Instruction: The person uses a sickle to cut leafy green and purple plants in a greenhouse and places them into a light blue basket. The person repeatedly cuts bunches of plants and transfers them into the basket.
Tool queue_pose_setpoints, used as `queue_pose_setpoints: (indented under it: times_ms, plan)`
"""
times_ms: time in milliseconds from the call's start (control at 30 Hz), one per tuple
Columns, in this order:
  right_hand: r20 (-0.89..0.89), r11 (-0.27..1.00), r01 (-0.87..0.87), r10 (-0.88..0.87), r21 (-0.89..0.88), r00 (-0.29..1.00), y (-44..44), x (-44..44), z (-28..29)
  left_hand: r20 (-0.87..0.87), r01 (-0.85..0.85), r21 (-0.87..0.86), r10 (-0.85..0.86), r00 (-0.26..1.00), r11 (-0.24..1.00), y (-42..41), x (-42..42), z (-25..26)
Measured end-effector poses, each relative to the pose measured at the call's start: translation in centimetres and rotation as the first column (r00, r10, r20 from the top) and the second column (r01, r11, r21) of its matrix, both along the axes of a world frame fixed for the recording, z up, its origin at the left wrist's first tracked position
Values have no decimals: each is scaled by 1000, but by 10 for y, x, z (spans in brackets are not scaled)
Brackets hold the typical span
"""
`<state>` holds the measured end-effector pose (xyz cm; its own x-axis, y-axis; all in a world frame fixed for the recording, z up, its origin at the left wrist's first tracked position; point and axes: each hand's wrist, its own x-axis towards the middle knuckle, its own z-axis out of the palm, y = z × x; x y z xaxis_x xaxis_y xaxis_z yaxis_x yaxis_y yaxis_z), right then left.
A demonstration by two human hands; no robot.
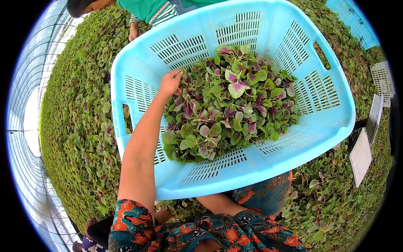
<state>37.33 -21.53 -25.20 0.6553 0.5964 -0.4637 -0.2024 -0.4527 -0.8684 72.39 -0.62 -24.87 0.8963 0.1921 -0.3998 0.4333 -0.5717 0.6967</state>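
Note:
A large light-blue plastic basket (267,186) with slotted walls is tilted in front of me. Inside lies a heap of red-and-green amaranth leaves (229,110), with purple centres and pale stems. My left hand (171,82) reaches over the basket's left part and is at the heap's upper left edge. Its fingers are curled by the leaves; whether a stem is between them is not clear. My right forearm passes under the near rim of the basket, which hides my right hand.
Dense amaranth plants (85,110) grow all around. Beyond the basket bends a person in a green top (144,11); another person (97,234) is at lower left. At right are another blue basket (355,23), a white basket (382,77) and a flat pale metal plate (361,157). A greenhouse tunnel (28,78) arches at left.

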Motion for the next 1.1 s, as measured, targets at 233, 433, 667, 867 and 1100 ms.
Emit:
queue_pose_setpoints:
  times_ms: [233,433,667,867,1100]
  plan:
    - [1,1000,-15,15,5,1000,0,-1,4,343,36,229,-115,932,973,43,5,-43]
    - [-6,1000,-7,7,7,1000,0,-3,3,122,-120,-598,238,964,792,7,4,-1]
    - [-7,1000,-13,13,12,1000,-2,-2,7,66,-71,-731,173,983,679,-2,1,-13]
    - [-26,1000,-10,11,11,1000,-6,-4,6,2,-200,-657,267,964,727,5,2,-21]
    - [-31,1000,-16,16,-1,999,-11,-5,7,31,-149,-268,163,986,952,24,-3,-15]
